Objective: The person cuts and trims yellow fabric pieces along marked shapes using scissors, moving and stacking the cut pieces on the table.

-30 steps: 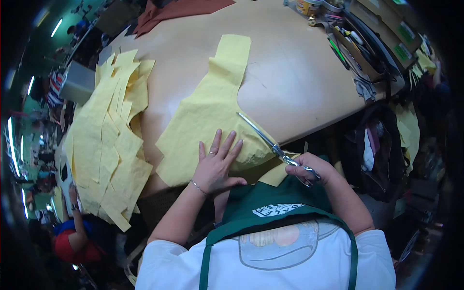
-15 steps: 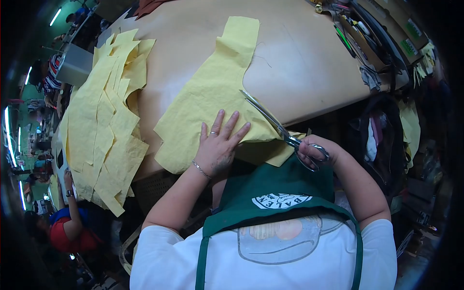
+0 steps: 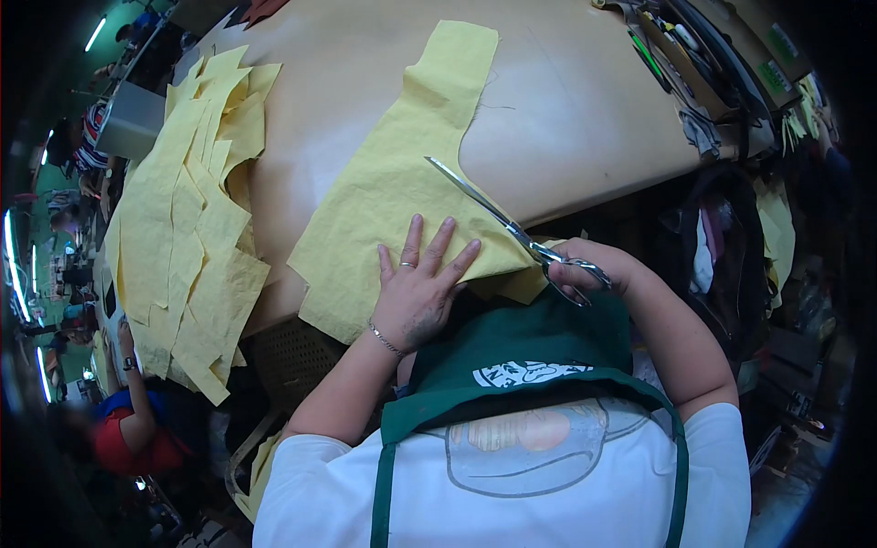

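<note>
A yellow fabric piece lies on the table, narrow at its far end and wide near me, its near right part hanging over the table edge. My left hand rests on it with the fingers spread flat. In my right hand is a pair of metal scissors, my fingers through the handles. The blades point up and left across the fabric's right edge and look nearly closed. Whether any fabric lies between them I cannot tell.
To the left is a pile of yellow fabric pieces. A box with pens and tools stands at the table's far right. A dark bag hangs below the right edge. A person in red works at the lower left.
My right hand has shifted slightly left and up with the scissors, whose tips now reach farther over the fabric. The blades have come closer together. My left hand stays on the fabric.
</note>
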Demonstrator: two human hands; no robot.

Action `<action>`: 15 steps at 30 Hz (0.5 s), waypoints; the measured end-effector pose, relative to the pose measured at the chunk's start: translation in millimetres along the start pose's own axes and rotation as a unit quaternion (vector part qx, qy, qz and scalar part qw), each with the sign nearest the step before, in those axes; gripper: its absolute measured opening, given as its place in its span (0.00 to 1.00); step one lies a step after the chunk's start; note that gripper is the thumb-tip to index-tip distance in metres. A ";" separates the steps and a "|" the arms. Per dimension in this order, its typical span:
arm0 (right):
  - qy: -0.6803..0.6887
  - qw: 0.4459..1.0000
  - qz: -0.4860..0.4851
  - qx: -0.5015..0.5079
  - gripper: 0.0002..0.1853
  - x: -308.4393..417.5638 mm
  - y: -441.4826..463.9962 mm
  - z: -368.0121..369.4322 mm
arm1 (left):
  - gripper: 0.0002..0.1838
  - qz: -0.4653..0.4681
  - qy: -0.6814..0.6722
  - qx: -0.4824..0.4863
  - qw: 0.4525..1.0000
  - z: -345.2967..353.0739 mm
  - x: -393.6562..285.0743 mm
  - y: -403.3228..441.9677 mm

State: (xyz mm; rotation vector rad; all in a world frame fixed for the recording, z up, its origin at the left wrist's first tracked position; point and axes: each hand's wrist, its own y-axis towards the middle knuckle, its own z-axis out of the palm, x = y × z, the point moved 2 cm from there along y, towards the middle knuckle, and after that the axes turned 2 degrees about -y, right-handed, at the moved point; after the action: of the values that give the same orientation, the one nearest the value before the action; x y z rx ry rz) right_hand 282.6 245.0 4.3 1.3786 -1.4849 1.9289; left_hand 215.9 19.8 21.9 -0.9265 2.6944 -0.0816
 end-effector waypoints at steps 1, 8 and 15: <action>0.002 1.000 -0.001 -0.001 0.36 -0.5 -0.4 0.4 | 0.29 0.000 0.001 0.000 1.000 0.7 -0.5 -0.4; -0.015 1.000 0.008 -0.015 0.37 -2.2 -0.6 0.9 | 0.29 -0.003 -0.001 0.007 1.000 0.2 -0.1 -0.5; -0.004 0.999 0.002 -0.050 0.37 -2.6 -1.5 7.4 | 0.29 -0.006 -0.010 0.005 1.000 -0.6 -1.1 0.0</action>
State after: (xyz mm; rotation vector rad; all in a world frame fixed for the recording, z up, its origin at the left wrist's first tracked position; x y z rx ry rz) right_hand 288.5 239.9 2.8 1.3419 -1.5663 1.8286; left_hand 216.5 20.5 22.7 -0.9351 2.6689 -0.0881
